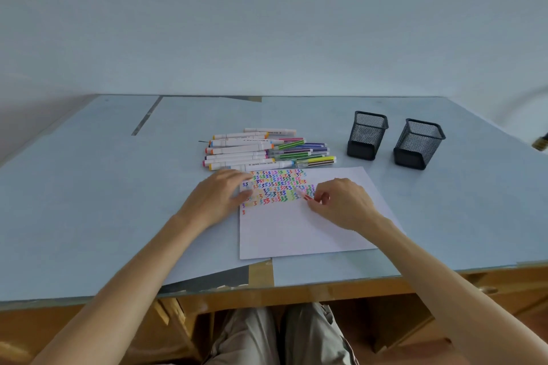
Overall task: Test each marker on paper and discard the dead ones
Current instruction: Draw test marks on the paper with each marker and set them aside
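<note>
Left hand (218, 197) flat, palm down, fingers spread, frame centre. Right hand (341, 203) curled, fingertips pinched, just right of it.

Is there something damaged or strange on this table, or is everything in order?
The blue table cover is torn at the near edge: a dark patch with brown tape shows below the paper. A seam gap also shows far left. Markers and both mesh cups look orderly.

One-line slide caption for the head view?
Right hand tests a red-striped marker on scribble-filled paper steadied by the left hand; marker pile, two mesh cups beyond.
</note>
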